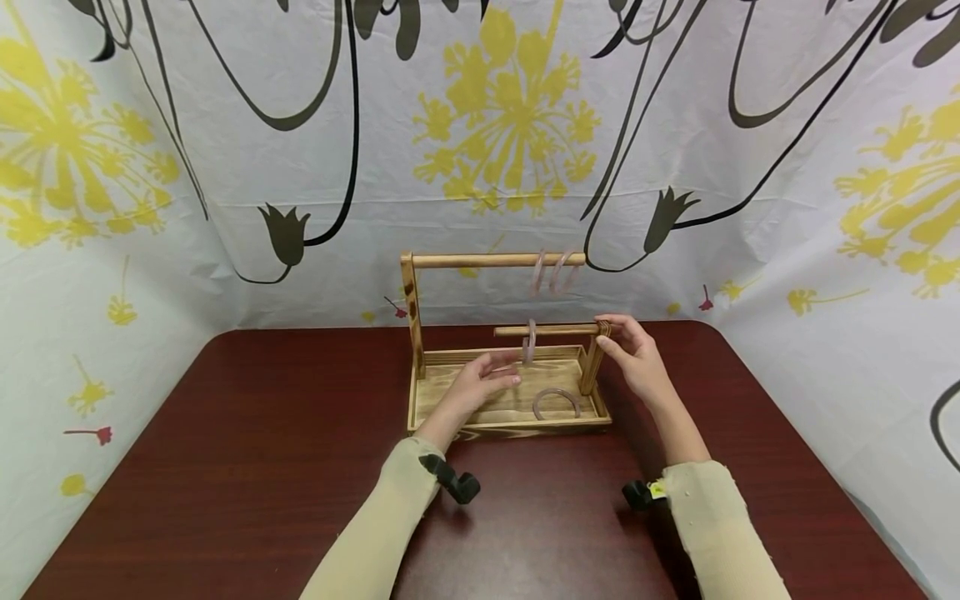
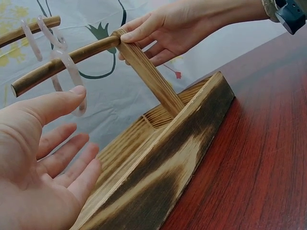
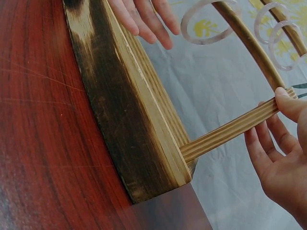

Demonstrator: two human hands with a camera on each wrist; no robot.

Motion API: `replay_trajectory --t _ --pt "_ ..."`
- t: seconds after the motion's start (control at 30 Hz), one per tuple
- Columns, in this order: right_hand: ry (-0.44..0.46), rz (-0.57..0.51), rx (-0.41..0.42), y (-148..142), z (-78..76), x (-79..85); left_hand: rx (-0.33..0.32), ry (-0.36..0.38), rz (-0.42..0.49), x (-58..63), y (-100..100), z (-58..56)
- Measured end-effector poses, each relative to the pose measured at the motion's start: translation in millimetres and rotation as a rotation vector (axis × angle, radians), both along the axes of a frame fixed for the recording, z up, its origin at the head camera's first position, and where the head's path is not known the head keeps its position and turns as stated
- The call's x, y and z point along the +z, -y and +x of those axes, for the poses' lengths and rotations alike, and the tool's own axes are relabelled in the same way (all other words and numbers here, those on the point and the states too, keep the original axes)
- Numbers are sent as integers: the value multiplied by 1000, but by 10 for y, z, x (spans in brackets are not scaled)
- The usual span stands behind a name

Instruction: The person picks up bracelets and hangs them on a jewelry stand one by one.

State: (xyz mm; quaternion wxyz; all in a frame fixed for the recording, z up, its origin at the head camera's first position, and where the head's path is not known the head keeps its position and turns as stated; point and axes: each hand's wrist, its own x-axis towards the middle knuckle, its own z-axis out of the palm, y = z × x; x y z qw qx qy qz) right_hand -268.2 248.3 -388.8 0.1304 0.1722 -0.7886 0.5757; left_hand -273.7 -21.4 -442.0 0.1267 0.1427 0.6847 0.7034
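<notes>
A wooden rack has a shallow tray base [image 1: 491, 427], an upper rod [image 1: 480, 261] and a shorter lower rod [image 1: 555, 330] on a short post [image 1: 592, 367]. My right hand [image 1: 639, 360] grips the top of that post, thumb on the near side, fingers behind it. A pale translucent bangle [image 1: 532, 342] hangs on the lower rod. Beside it is my left hand [image 1: 480, 385], fingers extended and spread, holding nothing; its thumb overlaps the bangle in the left wrist view. Several similar bangles [image 1: 538, 275] hang on the upper rod, and another bangle [image 1: 556, 392] lies in the tray.
The rack stands on a dark red wooden table [image 1: 225, 467], towards its back edge. A tall side post [image 1: 412, 317] carries the upper rod at the left. Behind the table hangs a white cloth [image 1: 315, 183] printed with flowers.
</notes>
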Motion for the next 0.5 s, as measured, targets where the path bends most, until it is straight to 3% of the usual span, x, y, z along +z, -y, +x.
replay_trajectory --t 0.17,0.5 --pt "-5 -3 -4 -6 -23 -25 -29 13 -19 2 -18 5" --pt "-27 -17 -5 -114 -199 -247 -77 29 -75 -27 -46 -13"
